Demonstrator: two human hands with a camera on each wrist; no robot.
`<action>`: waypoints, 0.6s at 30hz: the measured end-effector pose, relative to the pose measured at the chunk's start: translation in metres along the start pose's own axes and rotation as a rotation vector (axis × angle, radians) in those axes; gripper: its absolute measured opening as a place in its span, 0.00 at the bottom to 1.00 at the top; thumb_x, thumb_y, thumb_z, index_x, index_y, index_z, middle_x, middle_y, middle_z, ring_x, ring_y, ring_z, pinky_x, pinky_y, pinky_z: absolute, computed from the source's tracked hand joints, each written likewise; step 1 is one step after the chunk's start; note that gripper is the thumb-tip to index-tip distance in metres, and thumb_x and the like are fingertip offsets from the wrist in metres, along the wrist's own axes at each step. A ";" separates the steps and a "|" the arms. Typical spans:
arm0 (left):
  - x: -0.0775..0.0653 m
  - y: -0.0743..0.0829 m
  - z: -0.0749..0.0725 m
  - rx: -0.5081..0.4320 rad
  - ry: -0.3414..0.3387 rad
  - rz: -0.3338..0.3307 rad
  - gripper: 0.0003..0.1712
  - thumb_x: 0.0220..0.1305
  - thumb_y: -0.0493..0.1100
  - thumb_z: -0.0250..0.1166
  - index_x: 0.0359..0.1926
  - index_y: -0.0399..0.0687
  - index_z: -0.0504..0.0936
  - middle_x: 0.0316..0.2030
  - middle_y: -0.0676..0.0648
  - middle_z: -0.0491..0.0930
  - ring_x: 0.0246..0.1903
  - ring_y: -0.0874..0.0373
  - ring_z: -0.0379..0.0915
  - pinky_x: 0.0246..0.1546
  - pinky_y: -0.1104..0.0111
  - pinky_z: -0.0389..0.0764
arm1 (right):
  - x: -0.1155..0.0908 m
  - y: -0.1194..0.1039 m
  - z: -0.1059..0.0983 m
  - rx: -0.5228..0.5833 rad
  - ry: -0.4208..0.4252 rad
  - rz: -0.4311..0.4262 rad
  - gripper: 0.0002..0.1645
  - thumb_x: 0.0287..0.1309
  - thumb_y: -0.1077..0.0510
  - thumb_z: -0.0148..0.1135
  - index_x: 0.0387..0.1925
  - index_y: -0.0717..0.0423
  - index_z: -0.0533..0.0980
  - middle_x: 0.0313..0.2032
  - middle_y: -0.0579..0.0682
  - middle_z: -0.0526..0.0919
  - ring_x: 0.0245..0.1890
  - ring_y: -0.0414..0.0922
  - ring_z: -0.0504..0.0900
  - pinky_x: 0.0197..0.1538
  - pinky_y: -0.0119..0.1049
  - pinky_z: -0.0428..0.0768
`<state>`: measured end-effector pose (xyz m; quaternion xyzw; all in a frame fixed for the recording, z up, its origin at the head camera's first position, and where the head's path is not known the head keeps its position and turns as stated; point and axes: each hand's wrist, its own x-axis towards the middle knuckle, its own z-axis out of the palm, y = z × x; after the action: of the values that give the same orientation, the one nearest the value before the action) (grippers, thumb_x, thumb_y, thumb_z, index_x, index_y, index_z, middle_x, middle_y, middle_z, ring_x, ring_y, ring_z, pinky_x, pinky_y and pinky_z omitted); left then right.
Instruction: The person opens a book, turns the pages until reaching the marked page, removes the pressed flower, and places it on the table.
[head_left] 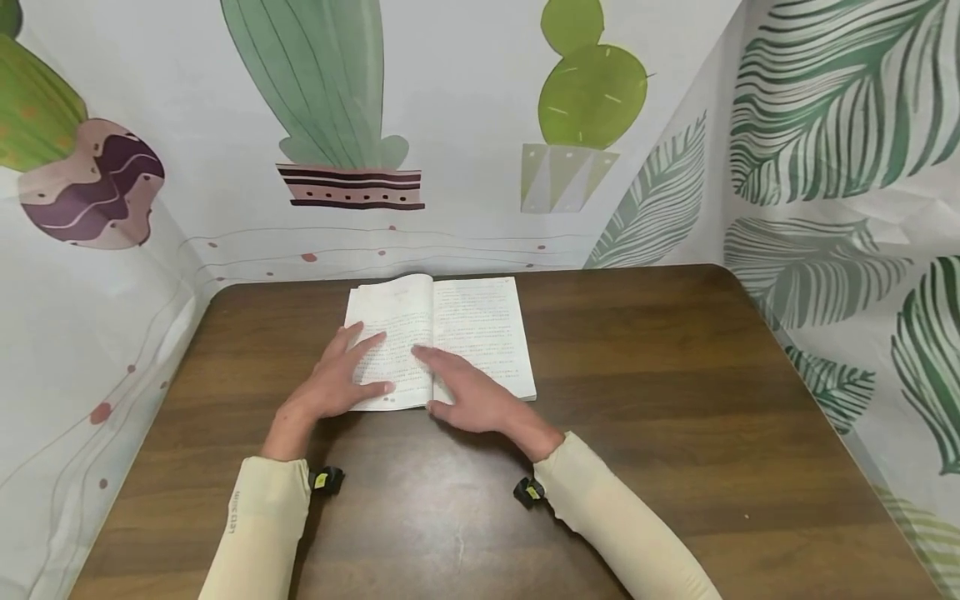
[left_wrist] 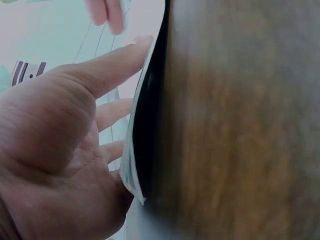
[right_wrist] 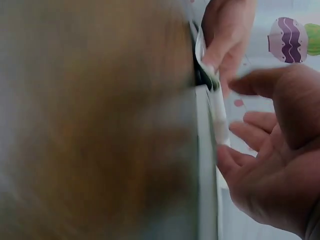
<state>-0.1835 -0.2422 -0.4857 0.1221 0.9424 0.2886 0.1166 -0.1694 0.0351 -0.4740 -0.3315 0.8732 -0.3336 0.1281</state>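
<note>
An open book with printed pages lies near the table's far edge. My left hand rests on the left page, fingers spread and thumb reaching across the lower part. From the left wrist view, the thumb lies along the page edge, and a dark gap shows under the book's left side. My right hand is over the lower middle of the book, its straight fingers pointing left across the fold. In the right wrist view, this hand has its fingers apart close to the pages, with the left hand beyond.
The brown wooden table extends to both sides and in front of the book. Behind it hangs a white backdrop with printed cacti and leaves. Each wrist wears a small black camera near a cream sleeve.
</note>
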 end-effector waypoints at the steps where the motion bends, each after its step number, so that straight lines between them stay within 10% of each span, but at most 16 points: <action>1: 0.000 0.000 0.001 0.007 -0.001 0.004 0.51 0.68 0.57 0.74 0.83 0.49 0.61 0.84 0.36 0.38 0.82 0.31 0.31 0.73 0.27 0.49 | 0.001 0.000 -0.002 -0.030 0.008 0.007 0.52 0.68 0.55 0.70 0.84 0.57 0.53 0.84 0.55 0.54 0.82 0.51 0.56 0.80 0.45 0.60; 7: 0.000 0.003 0.002 -0.001 -0.001 0.005 0.51 0.66 0.55 0.76 0.83 0.48 0.61 0.84 0.36 0.43 0.82 0.32 0.29 0.73 0.27 0.47 | 0.006 0.001 -0.011 -0.219 0.002 0.101 0.65 0.51 0.47 0.86 0.80 0.65 0.59 0.81 0.58 0.57 0.79 0.52 0.62 0.78 0.41 0.64; 18: -0.001 0.004 0.000 0.005 0.009 0.008 0.50 0.67 0.54 0.76 0.82 0.47 0.62 0.84 0.35 0.43 0.82 0.30 0.30 0.74 0.29 0.48 | -0.006 0.004 -0.027 -0.328 -0.075 0.004 0.38 0.60 0.49 0.80 0.67 0.58 0.79 0.76 0.53 0.71 0.78 0.51 0.66 0.77 0.43 0.65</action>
<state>-0.1816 -0.2399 -0.4831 0.1251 0.9432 0.2871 0.1109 -0.1788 0.0548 -0.4567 -0.3585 0.9112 -0.1737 0.1051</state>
